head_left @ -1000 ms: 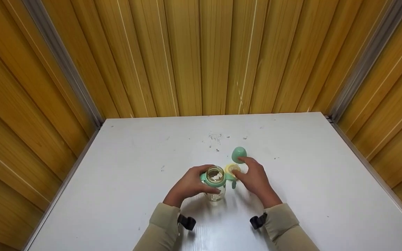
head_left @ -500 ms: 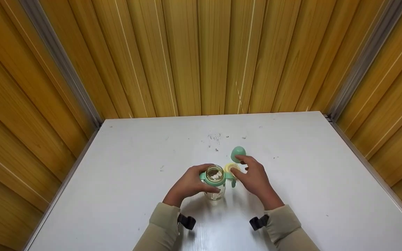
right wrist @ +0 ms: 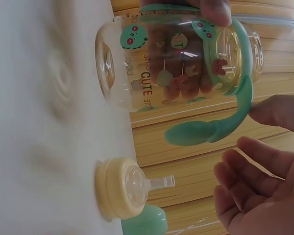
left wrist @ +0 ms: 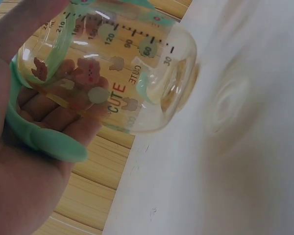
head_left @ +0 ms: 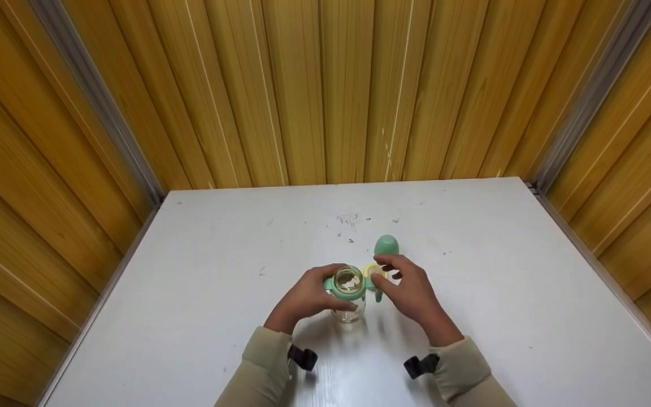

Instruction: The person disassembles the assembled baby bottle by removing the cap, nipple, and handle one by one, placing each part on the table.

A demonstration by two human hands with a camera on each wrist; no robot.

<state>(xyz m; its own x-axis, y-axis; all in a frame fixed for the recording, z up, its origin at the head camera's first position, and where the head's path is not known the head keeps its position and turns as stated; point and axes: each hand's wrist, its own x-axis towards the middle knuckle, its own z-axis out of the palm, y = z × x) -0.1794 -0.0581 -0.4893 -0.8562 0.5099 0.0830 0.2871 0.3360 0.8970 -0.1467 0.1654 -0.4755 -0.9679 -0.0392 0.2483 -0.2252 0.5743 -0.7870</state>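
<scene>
A clear baby bottle (head_left: 349,308) with a green two-handled collar and an uncovered mouth is gripped in my left hand (head_left: 306,297). In both wrist views its base hovers above the table. My right hand (head_left: 413,291) is beside the right-hand green handle (right wrist: 206,129), fingers loosely bent around nothing. Its thumb tip is at the handle; whether it presses cannot be told. Below that hand, a pale yellow nipple ring (right wrist: 118,188) with a clear nipple stands on the table, partly hidden in the head view. Behind it stands the green dome cap (head_left: 386,245).
The white table (head_left: 235,237) carries scattered dark marks. Wood-patterned panels (head_left: 325,90) enclose its back and sides. A dark strap device (head_left: 303,359) sits on each wrist.
My right hand's fingertips have shifted slightly left and away from the green cap, closer to the bottle handle. The left hand keeps holding the bottle in nearly the same spot.
</scene>
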